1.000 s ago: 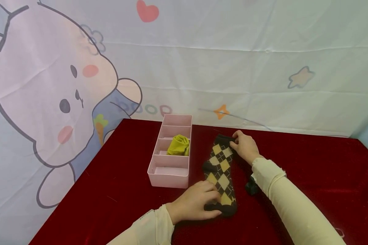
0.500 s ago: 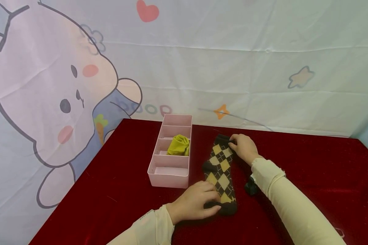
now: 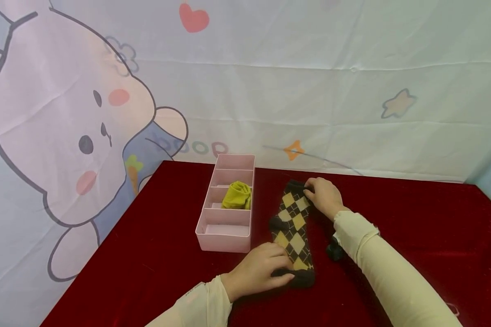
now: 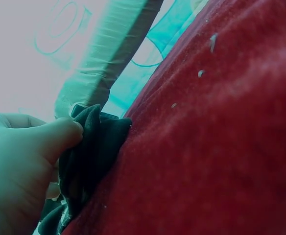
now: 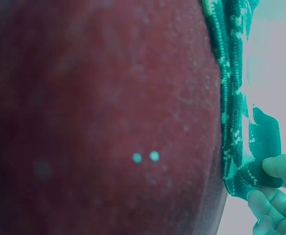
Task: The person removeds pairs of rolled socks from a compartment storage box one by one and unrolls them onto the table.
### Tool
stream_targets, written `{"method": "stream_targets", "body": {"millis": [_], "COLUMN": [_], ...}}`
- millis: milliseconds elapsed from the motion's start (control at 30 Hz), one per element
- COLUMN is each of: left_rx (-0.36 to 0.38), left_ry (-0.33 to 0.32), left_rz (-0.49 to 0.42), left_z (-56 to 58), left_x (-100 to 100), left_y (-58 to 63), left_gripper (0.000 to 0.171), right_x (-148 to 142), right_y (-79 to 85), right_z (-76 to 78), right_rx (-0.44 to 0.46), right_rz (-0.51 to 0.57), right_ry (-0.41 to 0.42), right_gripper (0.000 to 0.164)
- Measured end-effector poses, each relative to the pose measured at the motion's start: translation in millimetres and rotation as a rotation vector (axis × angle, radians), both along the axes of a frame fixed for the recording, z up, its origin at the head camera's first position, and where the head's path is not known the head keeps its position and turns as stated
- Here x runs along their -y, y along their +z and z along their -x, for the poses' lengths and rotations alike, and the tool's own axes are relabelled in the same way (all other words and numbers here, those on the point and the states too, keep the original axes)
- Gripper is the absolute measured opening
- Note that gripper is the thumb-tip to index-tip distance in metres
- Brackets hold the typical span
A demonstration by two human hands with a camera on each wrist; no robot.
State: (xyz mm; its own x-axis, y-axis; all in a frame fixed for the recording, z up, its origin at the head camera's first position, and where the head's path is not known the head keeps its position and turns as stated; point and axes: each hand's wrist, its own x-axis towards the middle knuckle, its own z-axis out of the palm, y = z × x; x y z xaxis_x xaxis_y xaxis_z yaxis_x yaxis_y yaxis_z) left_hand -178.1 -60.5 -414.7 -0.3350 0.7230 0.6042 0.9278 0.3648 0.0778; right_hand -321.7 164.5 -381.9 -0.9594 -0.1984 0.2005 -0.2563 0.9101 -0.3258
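Argyle socks (image 3: 298, 221), dark with yellow and cream diamonds, lie flat and lengthwise on the red cloth. Two stacked edges show in the right wrist view, like a pair laid together. My left hand (image 3: 259, 272) is at the near toe end. In the left wrist view, its thumb (image 4: 67, 134) pinches the dark toe fabric (image 4: 91, 156), which is bunched and raised. At the far cuff, my right hand (image 3: 325, 197) pinches the corner. Thumb and fingers hold the dark cuff (image 5: 265, 142) in the right wrist view. Some left fingertips are hidden by the hand.
Left of the socks stands a pink divided box (image 3: 225, 243), with a rolled yellow-green cloth item (image 3: 237, 196) in one compartment. A small dark object (image 3: 334, 250) sits under the right wrist. Red cloth (image 3: 413, 254) covers the table; a printed backdrop (image 3: 270, 91) hangs behind.
My right hand has shifted slightly left at the cuff. The toe end looks straighter-edged than the rounded shape before. My left hand stays nearly still; the head view has tilted a little.
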Motion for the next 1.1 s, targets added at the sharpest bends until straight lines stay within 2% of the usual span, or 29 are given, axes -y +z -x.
{"method": "stream_targets", "body": {"millis": [300,467,567,900,1100], "left_rx": [-0.035,-0.141,-0.175,-0.188,-0.16], "left_ry": [0.039,0.069,0.073,0.058,0.043], "left_rz": [-0.002,-0.006,-0.013,0.005,0.008], "left_z": [-7.4,-10.1,-11.4,-13.9,-15.6], "left_x": [-1,-7,-11,-33,-44], "left_y": [7.4,14.5,18.8,24.9,29.1], "left_gripper": [0.01,0.01,0.011,0.01,0.01], "right_x": [2,-2,-5,-19,-27], "right_y": [8.1,14.7,17.0,19.4,19.9], "right_z": [-0.6,-0.3,-0.9,-5.1,-7.9], "right_rx": [-0.035,-0.056,-0.059,-0.063,-0.052], "right_rz": [0.019,0.009,0.001,-0.001,0.01], "right_ry": [-0.002,0.0,-0.002,-0.015,-0.027], "right_gripper": [0.02,0.021,0.021,0.018,0.018]}}
